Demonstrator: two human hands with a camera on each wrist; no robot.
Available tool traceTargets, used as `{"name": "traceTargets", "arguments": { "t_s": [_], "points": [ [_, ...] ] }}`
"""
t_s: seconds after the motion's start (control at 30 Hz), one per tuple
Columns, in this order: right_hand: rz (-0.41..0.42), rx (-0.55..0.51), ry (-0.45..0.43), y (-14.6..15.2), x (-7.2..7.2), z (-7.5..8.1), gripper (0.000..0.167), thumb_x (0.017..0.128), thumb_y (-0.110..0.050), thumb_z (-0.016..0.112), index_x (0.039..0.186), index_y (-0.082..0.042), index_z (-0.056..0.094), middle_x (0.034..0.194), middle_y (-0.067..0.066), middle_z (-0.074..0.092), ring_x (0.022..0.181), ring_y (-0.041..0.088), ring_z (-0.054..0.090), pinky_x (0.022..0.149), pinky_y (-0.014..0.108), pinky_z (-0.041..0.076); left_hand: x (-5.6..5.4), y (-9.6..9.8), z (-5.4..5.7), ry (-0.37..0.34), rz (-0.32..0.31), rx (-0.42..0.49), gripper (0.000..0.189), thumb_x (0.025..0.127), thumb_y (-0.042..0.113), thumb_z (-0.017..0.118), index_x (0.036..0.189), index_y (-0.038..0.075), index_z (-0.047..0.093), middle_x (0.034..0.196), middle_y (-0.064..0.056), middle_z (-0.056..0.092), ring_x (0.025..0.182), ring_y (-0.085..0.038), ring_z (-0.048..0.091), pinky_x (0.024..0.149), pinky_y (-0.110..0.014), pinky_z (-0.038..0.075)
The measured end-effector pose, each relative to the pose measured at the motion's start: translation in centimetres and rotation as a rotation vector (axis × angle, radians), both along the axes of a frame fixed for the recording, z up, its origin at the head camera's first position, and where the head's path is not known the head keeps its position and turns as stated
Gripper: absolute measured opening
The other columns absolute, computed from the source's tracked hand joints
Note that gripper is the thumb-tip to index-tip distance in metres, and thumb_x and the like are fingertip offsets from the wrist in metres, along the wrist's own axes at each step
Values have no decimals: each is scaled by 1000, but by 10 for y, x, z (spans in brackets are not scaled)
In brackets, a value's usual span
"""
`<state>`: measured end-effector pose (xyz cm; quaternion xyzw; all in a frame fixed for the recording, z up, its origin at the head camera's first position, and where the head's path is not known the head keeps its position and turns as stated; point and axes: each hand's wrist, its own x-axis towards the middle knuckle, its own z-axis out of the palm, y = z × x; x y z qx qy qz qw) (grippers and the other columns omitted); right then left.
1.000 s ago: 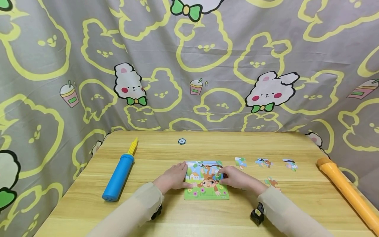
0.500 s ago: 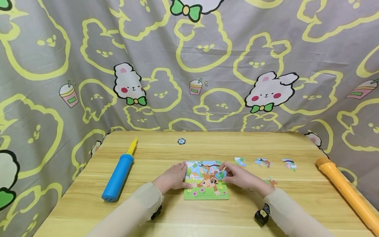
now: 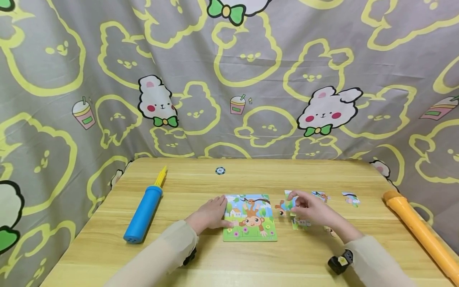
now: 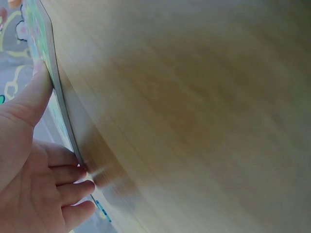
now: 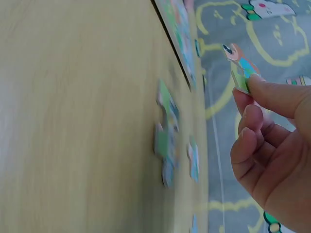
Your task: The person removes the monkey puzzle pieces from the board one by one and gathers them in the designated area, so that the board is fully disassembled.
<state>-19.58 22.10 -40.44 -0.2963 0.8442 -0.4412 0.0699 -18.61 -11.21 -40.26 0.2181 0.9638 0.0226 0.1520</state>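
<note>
A square puzzle board with a monkey picture lies flat on the table. My left hand rests along its left edge. The left wrist view shows the thumb on the board's face and the other fingers lying past its edge. To the right of the board, my right hand pinches a puzzle piece between thumb and forefinger. This piece carries part of a monkey's face with an eye, plus blue and green, and is held up above the table in the right wrist view.
Several loose puzzle pieces lie right of the board, among them a green one and a far one. A blue pump lies at left, an orange tube at right. A round chip sits near the back.
My right hand has moved right, away from the board's right edge, with the puzzle piece pinched in it. The left hand has stayed on the board's left edge.
</note>
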Motion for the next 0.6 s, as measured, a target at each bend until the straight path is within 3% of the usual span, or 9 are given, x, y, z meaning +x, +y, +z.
{"name": "traceTargets", "arguments": {
  "t_s": [0.17, 0.4, 0.6],
  "points": [
    [-57, -28, -11, 23, 5, 4, 26, 90, -10, 60, 112, -1, 51, 77, 8, 49, 55, 11, 41, 45, 27, 39, -1, 1, -1, 4, -3, -8, 89, 83, 56, 56, 142, -4, 26, 148, -18, 22, 134, -30, 23, 108, -41, 21],
    [-139, -71, 21, 61, 14, 9, 21, 89, -4, 59, 104, 0, 45, 68, 4, 49, 48, 8, 39, 38, 29, 37, -1, 1, -1, 6, -9, -11, 89, 83, 56, 55, 142, -4, 26, 148, -18, 22, 134, -30, 22, 109, -41, 20],
    [-264, -23, 57, 97, 22, 10, 17, 88, -2, 59, 100, -1, 46, 68, 6, 52, 52, 14, 45, 40, 29, 38, -1, 1, -1, 4, -8, -5, 89, 83, 56, 56, 142, -4, 26, 148, -18, 22, 134, -31, 22, 109, -41, 20]
  ]
}}
